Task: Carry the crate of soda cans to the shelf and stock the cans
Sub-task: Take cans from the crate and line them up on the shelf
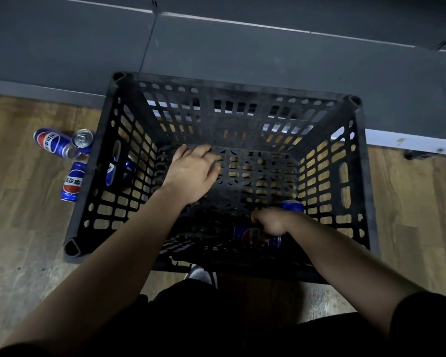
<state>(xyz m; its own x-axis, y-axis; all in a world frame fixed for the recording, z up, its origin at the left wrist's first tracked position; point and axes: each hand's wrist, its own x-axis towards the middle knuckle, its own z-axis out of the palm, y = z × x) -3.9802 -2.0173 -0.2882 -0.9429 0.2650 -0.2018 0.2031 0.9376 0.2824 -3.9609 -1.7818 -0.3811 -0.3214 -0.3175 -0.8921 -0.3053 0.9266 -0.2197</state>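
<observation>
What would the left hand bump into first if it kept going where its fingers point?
Probably the bare bottom of the crate, right ahead of the left hand; nothing else lies that way. Depth is unclear.

Dim, cool indoor light, its source out of view. The inside of the black crate [361, 176] lies in deep shadow, while the wood floor [23, 228] shows brighter through the slots. Pale glare marks the top of one can [82, 138]. Wide-angle distortion bends the edges, and the lower foreground is almost black.
</observation>
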